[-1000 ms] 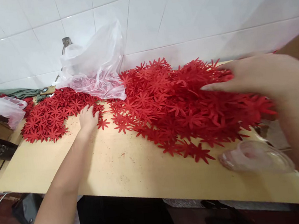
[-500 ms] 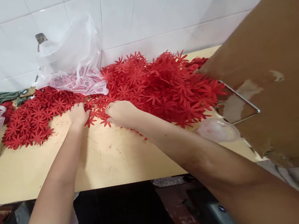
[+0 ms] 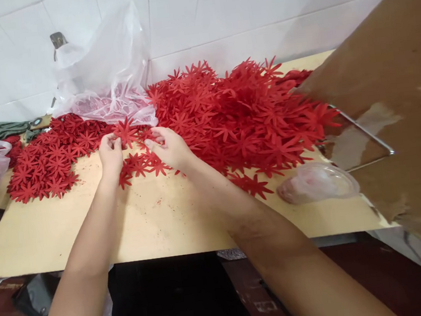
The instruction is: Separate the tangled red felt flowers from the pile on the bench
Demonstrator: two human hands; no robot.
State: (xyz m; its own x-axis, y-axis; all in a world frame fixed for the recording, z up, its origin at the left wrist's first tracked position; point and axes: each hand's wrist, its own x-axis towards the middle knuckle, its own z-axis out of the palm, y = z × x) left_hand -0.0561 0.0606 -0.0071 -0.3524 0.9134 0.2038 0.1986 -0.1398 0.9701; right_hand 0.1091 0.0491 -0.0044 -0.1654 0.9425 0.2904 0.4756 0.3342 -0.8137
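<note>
The red flower (image 3: pixel 125 132) is left of centre in the frame, raised over the table, its narrow petals fanning out from one middle. It looks flat and thin, a bright, even red. I have it by its edge, pinched between thumb and fingers of my left hand (image 3: pixel 110 154). I judge a light pinch on the petal tips best, so nothing creases and neighbouring pieces don't snag. My right hand (image 3: pixel 171 149) faces it at the centre, fingers bent beside more red petals; I can't tell whether it grips any. Keeping both wrists low and steady should help part thin pieces cleanly.

Just below my hands lies a row of loose flowers (image 3: pixel 139 164). A tall heap (image 3: pixel 243 113) fills the centre right and a flatter pile (image 3: pixel 49 161) the left. Behind stands a plastic bag (image 3: pixel 105 68), upper left; a clear tub (image 3: pixel 323 183) sits right, near cardboard (image 3: pixel 400 121).
</note>
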